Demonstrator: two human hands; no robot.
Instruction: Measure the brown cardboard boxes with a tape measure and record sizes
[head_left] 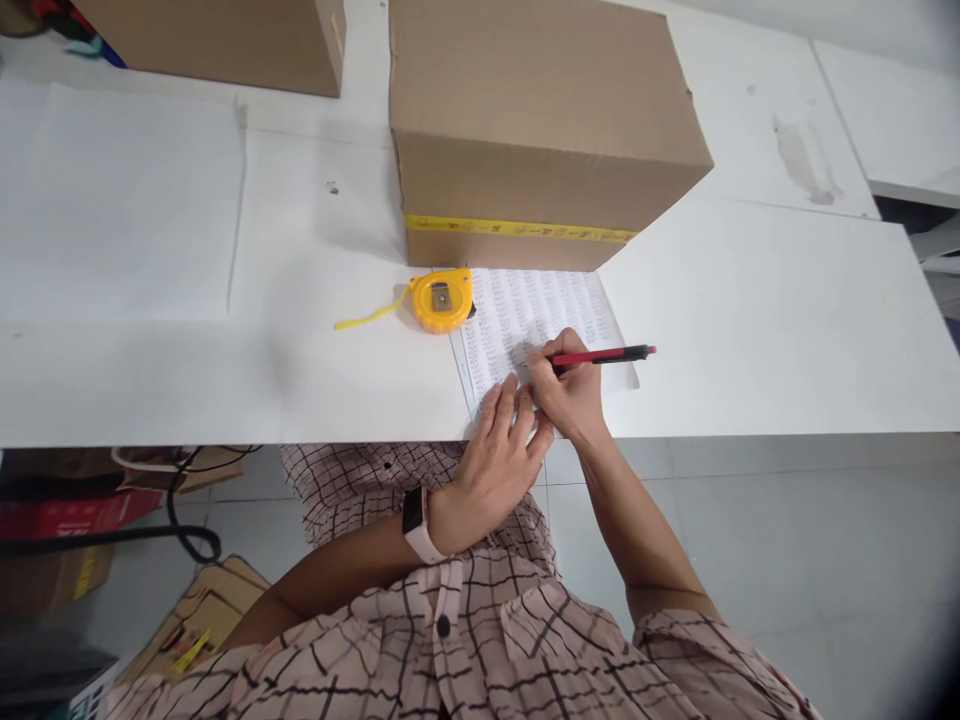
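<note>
Cannot read the rows of print on the sheet (551,300) at centre — too small — nor see its far edge, hidden behind the large carton (540,80), or the parts beneath the left hand (487,465) and right hand (579,398). Cannot see the lower barrel of the red pen (604,356) inside the right hand's grip. Cannot read the marks on the yellow tape (517,229). Cut off at the top edge: the large carton and, upper left, a second carton (217,40). Cut off at the left edge: white paper (112,200). Cannot identify the coloured items (82,40) in the upper left corner or the blurred yellow thing (191,651) at lower left.
</note>
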